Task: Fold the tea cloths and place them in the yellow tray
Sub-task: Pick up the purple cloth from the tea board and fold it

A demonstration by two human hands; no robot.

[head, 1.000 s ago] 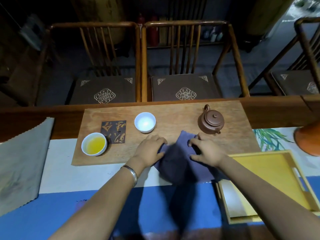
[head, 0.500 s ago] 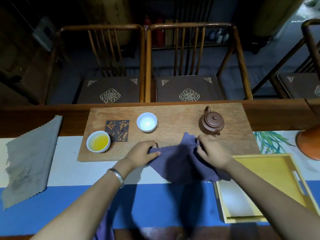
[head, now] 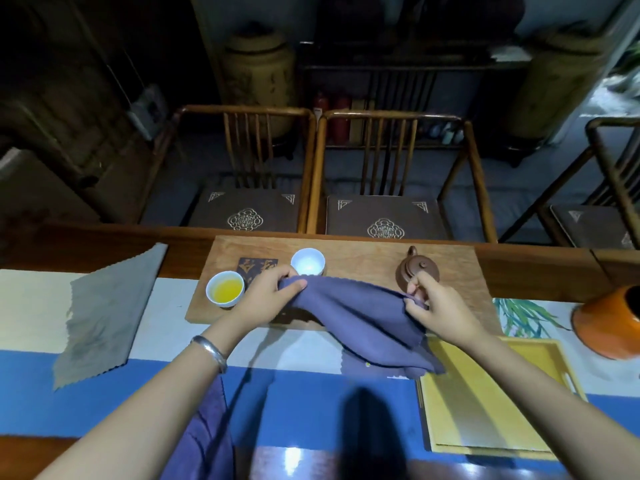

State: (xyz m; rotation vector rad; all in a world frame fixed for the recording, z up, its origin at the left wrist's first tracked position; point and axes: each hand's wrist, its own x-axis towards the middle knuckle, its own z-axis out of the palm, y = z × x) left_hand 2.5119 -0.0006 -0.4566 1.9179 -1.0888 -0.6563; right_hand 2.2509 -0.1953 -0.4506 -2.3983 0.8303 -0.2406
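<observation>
Purple cloth (head: 360, 317) lifted; teapot (head: 418, 271) behind right hand (head: 438, 311).

A tea room or tea house is suggested. A small brown clay teapot (head: 418, 270) and white porcelain cups (head: 308, 261) are set on a wooden tea board (head: 363, 258), cushioned wooden armchairs (head: 384, 174) are drawn up opposite, and large ceramic storage jars (head: 259, 77) are kept behind.

cloth (head: 360, 317) between hands, tray (head: 550, 362) right, teapot (head: 417, 271) behind
</observation>
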